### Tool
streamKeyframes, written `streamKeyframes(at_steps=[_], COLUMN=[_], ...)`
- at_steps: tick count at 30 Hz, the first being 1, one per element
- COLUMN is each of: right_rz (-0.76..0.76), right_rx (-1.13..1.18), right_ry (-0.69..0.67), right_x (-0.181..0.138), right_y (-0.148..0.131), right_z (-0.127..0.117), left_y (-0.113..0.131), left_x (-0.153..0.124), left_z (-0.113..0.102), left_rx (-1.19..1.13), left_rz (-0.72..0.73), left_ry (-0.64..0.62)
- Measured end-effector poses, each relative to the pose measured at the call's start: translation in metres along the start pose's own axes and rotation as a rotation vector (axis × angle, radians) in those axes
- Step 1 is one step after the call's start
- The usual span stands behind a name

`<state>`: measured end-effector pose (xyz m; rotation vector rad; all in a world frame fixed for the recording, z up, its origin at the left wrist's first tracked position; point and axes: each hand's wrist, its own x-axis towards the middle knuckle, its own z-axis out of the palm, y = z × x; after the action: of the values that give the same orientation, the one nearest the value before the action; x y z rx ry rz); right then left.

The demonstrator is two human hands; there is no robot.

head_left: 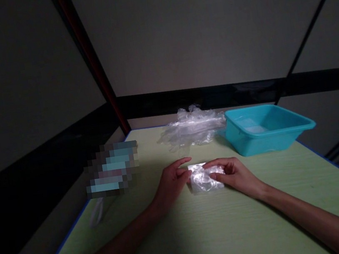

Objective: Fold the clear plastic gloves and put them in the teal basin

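Observation:
A small, roughly square folded piece of clear plastic (pixel 207 184) lies on the table between my hands, shiny and crinkled. My right hand (pixel 234 173) bends over its right side, with thumb and index finger pressing on the plastic. At the left edge, my left hand (pixel 174 179) has its thumb tip against or just beside the plastic. Its index finger stretches out above the table, apart from the thumb. Farther back is a loose heap of thin clear plastic (pixel 195 127), with finger-like ends resembling disposable gloves.
A turquoise plastic basin (pixel 269 140) stands at the back right, with something pale inside. On the left edge lies a pixelated, blurred-out item (pixel 112 168) with a whitish loop (pixel 98 212) below it. The light green table (pixel 185 242) has a blue edge; panelled walls rise behind.

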<state>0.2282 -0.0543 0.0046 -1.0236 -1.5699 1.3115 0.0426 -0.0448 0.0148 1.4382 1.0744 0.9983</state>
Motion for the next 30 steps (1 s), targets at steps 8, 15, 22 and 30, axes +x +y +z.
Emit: streamKeyframes(at_steps=[8, 15, 22, 30], right_rz=[-0.014, 0.003, -0.001, 0.027], right_rx=[-0.033, 0.016, 0.054, 0.080], right_ry=[0.028, 0.063, 0.032, 0.027], right_x=[0.0000, 0.0007, 0.0004, -0.0004], right_y=[-0.0014, -0.0012, 0.0011, -0.0017], right_z=[-0.0015, -0.0013, -0.0013, -0.0008], left_y=[-0.0029, -0.0028, -0.0061, -0.0050], left_x=[-0.0005, -0.0025, -0.0037, -0.0035], left_z=[-0.0019, -0.0003, 0.0002, 0.0001], left_rx=[0.023, -0.032, -0.053, 0.000], left_rz=[0.046, 0.025, -0.063, -0.089], left_ry=[-0.053, -0.089, -0.127, -0.097])
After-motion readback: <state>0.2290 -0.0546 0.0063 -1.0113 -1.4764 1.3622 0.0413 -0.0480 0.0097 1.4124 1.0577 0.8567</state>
